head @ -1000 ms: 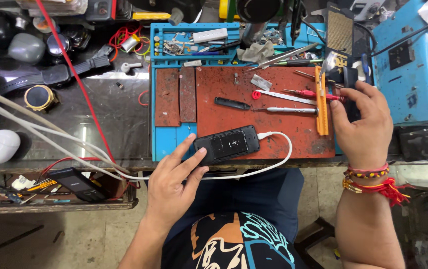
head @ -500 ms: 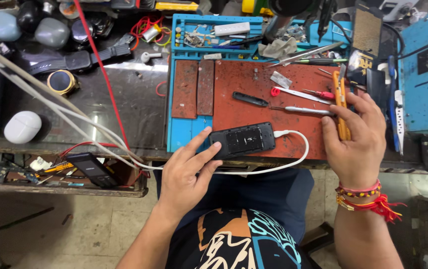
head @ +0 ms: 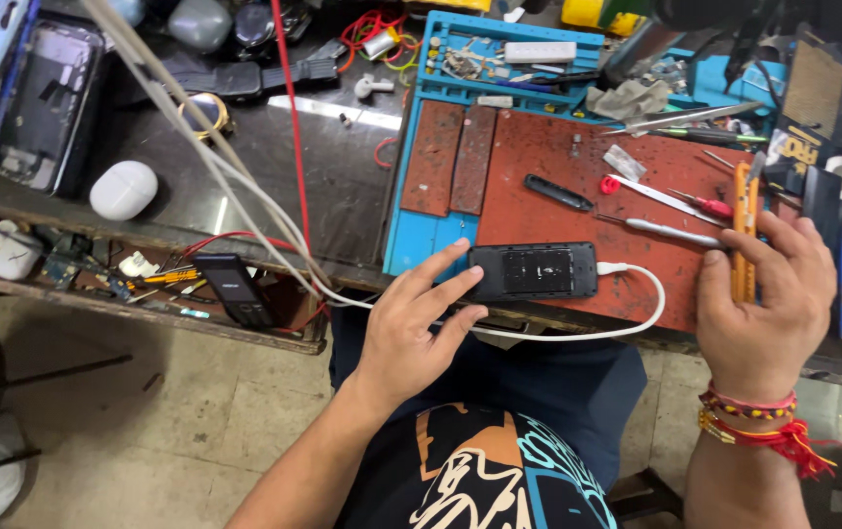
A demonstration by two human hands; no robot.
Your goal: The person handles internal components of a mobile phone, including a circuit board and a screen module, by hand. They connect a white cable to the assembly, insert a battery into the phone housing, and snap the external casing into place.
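A black phone (head: 534, 271) lies face down near the front edge of a red work mat (head: 539, 157), with a white cable (head: 637, 313) plugged into its right end. My left hand (head: 411, 328) rests at the phone's left end, fingers spread, fingertips touching it. Farther right, my right hand (head: 764, 294) is closed around a long orange-handled tool (head: 742, 230) that stands upright over the mat's right edge. Red and beaded bands circle that wrist.
Screwdrivers and tweezers (head: 671, 201) and a black stick (head: 558, 192) lie on the mat. A blue tray (head: 411, 235) frames it. A white earbud case (head: 123, 189), an opened phone (head: 44, 103), white cables (head: 215, 167) and a small black keypad phone (head: 235, 289) sit to the left.
My right hand has come down from the objects at the far right and closed on the orange tool. My left hand stays on the black phone. The view has shifted right.
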